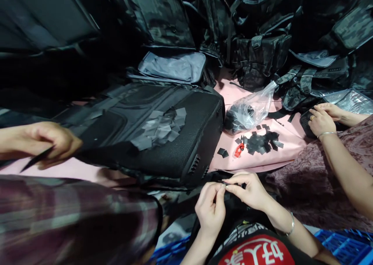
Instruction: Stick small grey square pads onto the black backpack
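Observation:
My left hand (210,206) and my right hand (247,189) meet low in the middle of the view, in front of the pink table's near edge. Both are closed, fingertips pinching a small dark piece (225,183) between them. Its exact kind is too small to tell. Just beyond them, a large black backpack (198,140) lies flat, with grey square patches (161,127) heaped on it. On the pink tabletop (227,166), black square pieces (262,142) lie in a loose pile beside a small red-handled tool (239,150).
At left, another person's hand (58,140) holds a thin dark strip. At right, a co-worker's hands (322,119) touch a black item. A clear plastic bag (250,109) holds dark contents. Camouflage backpacks (262,55) crowd the back. Blue crates (344,245) stand below.

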A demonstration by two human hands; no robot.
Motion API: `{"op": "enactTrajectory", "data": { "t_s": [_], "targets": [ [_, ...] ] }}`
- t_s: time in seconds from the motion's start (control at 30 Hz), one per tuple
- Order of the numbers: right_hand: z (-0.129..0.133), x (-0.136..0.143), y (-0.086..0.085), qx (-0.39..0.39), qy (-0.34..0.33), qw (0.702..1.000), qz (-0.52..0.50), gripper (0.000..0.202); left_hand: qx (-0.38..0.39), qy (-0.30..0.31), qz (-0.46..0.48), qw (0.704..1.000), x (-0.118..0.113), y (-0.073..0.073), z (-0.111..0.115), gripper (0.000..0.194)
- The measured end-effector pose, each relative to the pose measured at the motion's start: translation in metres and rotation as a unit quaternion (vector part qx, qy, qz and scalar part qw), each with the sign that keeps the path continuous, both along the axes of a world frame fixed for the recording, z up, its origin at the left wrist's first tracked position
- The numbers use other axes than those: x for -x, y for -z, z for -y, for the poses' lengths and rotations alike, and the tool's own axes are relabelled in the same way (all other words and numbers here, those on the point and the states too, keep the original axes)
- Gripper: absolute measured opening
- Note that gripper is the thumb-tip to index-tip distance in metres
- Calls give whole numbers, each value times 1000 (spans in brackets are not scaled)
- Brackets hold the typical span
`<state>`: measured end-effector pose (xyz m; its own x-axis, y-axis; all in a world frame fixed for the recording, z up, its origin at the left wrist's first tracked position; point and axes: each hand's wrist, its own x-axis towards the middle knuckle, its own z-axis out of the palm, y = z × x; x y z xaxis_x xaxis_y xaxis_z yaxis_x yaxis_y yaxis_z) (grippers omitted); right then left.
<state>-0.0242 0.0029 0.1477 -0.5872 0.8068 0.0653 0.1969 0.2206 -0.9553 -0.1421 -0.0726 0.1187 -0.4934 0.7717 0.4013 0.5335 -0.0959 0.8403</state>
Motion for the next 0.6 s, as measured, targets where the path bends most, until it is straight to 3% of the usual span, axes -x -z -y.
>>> {"op": "enactTrajectory", "data": {
  "t_s": [0.17, 0.33, 0.47, 0.6],
  "targets": [
    [-1, 4, -9, -75, -18, 997, 29, 20, -30, -8, -76, 997, 3, -7, -1, 15],
    [1, -3, -4, -172, -14, 980, 104, 26, 22, 88, -160, 983, 22, -12, -3, 17],
    [5, -19, 10, -181, -85, 966, 164, 25, 120, 212, -272, 931, 29, -12, 5, 17],
    [10, -28, 28, -204, -84, 964, 148, 27, 191, 240, -363, 880, 11, -3, 17, 11]
  ]
}}
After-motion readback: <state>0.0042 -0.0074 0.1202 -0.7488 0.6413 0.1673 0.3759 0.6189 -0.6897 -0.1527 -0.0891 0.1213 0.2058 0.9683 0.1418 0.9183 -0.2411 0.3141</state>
